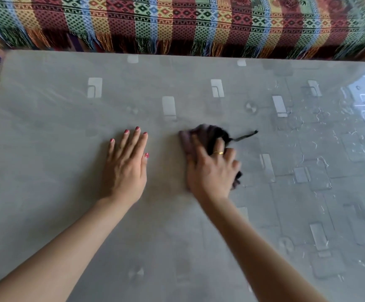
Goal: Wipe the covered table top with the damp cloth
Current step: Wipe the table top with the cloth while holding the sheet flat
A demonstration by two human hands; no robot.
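We are mid-wipe on the covered table top [46,171], a broad grey surface under a clear glossy sheet, printed with pale rectangles and catching window glare at its right end; a striped, fringed woven throw [177,22] drapes the furniture just beyond its far edge. Judgement on technique: we should work in overlapping passes from the centre toward the glared right side, where thin white flecks and streaks show, and press evenly so the sheet does not ruck. The left hand [125,168] lies flat on the cover, fingers straight and slightly spread, and serves well as an anchor; we would shift it along as the wiping zone moves. The right hand [212,171] presses down on the damp cloth [205,136] near the table's middle, fingers curled over the bunched fabric and gripping it (motion blur softens the outline). The cloth is dark, purple-black, crumpled into a wad, showing beyond the fingertips and at the outer edge of the hand. A thin dark thread [245,136] trails from it to the right, flat on the cover; we judge it could drag lint.
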